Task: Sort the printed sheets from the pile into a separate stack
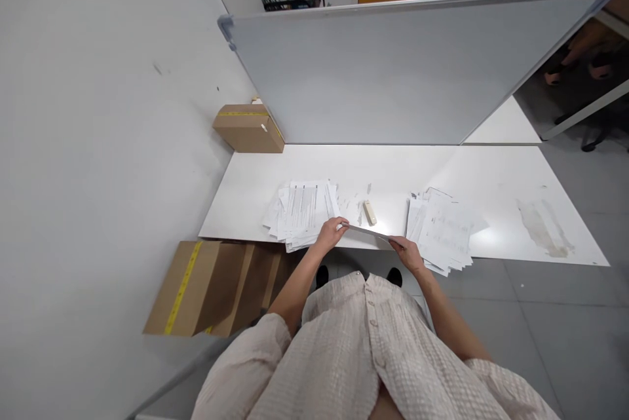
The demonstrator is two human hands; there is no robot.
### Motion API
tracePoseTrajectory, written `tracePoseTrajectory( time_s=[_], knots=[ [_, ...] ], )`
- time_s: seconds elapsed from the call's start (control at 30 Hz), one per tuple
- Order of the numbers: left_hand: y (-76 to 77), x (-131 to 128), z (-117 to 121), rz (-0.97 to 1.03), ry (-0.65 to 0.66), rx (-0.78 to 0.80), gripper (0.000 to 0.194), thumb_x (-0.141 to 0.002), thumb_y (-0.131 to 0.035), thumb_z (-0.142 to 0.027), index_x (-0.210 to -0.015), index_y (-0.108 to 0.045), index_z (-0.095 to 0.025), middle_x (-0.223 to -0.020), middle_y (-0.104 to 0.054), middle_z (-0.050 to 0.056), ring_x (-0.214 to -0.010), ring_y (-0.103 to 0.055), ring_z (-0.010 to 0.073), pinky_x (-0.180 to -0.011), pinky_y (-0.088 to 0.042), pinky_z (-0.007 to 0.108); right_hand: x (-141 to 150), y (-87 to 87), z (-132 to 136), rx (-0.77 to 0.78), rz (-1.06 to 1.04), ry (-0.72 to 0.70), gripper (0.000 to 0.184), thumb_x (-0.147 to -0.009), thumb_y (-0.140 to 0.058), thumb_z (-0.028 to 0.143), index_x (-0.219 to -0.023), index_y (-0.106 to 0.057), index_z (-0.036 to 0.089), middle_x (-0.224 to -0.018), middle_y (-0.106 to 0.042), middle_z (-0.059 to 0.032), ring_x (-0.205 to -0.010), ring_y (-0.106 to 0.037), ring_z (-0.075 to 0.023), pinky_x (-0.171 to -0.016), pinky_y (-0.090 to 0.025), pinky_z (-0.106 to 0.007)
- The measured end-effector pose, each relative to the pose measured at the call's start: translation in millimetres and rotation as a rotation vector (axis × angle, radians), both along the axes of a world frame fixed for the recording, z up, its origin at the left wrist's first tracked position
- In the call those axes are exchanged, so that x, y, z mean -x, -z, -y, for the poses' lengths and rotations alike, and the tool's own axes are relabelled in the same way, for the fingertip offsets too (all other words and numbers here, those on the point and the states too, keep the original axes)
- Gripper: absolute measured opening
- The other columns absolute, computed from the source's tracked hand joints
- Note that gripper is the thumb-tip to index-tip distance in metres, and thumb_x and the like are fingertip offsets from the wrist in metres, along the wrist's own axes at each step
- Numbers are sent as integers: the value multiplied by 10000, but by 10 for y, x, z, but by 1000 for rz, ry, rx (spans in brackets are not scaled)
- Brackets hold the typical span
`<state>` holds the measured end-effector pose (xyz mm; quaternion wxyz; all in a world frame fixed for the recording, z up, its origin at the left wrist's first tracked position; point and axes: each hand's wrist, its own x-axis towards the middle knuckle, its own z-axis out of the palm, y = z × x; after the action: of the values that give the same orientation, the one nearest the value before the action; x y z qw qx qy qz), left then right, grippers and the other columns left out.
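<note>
Between my hands is a thin sheaf of paper sheets point(368, 231), seen almost edge-on above the front edge of the table. My left hand point(333, 232) pinches its left end, and my right hand point(407, 253) grips the right end. Just beyond the sheaf lies a small cream-coloured oblong object point(369, 212), perhaps a stapler. A loose pile of printed papers point(307, 210) spreads out beside my left hand. Another fanned pile of papers point(445, 227) is to the right of my right hand and hangs slightly over the edge.
A whiteboard panel point(393, 73) stands along the back of the white table point(496, 204). One cardboard box point(250, 130) sits at its back left corner. Open cardboard boxes point(206, 289) are on the floor at the left. Another person's feet point(599, 71) show at the far right.
</note>
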<state>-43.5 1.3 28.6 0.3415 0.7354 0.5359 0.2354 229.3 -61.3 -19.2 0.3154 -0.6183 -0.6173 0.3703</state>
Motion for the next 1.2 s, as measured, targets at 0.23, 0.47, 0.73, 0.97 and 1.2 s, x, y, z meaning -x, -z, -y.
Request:
tracePoseTrajectory(
  time_s=[0.23,0.47,0.73,0.97,1.2],
  knots=[
    [19,-34,-31,59,-53,54,166,-778,-487,-281,-853,-620,-213,-913,-623,15,-899,-546,155,-811,-402,263,34,54,-6,54,7,74,236,-738,-496,363,-865,-663,254,-948,-655,-15,-882,-595,-220,-795,-457,-353],
    [-11,-68,-77,83,-37,109,248,-792,-436,-344,-725,-598,-168,-742,-605,-8,-730,-530,124,-686,-393,219,-2,-121,80,194,-94,135,230,-693,-546,367,-815,-682,227,-826,-676,-16,-825,-595,-236,-720,-458,-319],
    [191,-429,-37,193,-6,326,303,-779,-429,-363,-934,-600,-166,-787,-635,11,-719,-557,124,-662,-412,218,-357,-112,530,511,-326,401,290,-567,-662,381,-718,-650,134,-714,-663,-56,-696,-593,-232,-531,-466,-287],
    [299,-507,2,-76,6,298,342,-813,-359,-228,-1101,-536,-178,-893,-651,52,-868,-569,167,-774,-407,264,-450,83,868,638,-694,746,291,-543,-715,247,-804,-609,174,-844,-668,-76,-669,-618,-201,-520,-515,-283],
    [293,-612,-59,-244,166,182,412,-847,-293,-186,-1246,-396,-193,-1165,-533,61,-1024,-497,181,-878,-356,281,-174,169,719,679,-838,851,274,-572,-703,188,-811,-571,166,-695,-665,-29,-560,-599,-156,-454,-502,-238]
  ],
)
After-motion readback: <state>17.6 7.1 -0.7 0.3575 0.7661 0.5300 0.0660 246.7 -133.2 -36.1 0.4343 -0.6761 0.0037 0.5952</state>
